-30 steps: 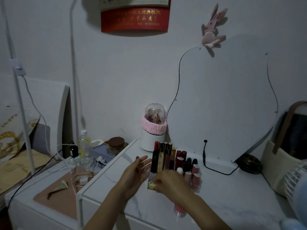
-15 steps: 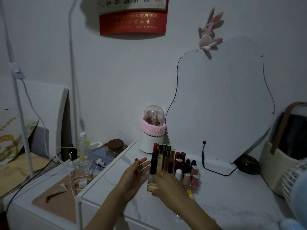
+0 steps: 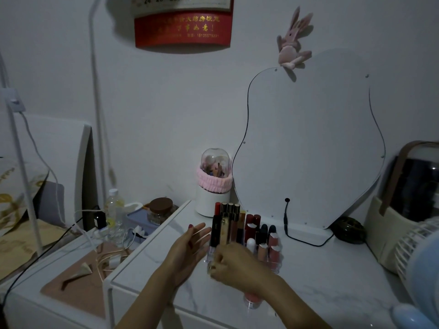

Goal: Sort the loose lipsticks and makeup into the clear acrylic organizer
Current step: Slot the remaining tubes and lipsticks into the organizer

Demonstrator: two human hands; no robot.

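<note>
Lipsticks (image 3: 228, 222) stand upright, caps up, in the organizer (image 3: 275, 263).

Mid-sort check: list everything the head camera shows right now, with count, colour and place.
acrylic organizer: one, clear, on white tabletop, filled with upright lipsticks
pink tube: one, near front edge, under right wrist
domed container: one, white with pink band, behind organizer
mirror: one, wavy, against wall
plush rabbit: one, pink, atop mirror
calendar: one, red, wall
water bottle: one, clear, left side table
jar: one, brown lid, left
fan: one, white, right edge
left hand: fingers straight, beside organizer
right hand: pinches small gold item at organizer front
</note>
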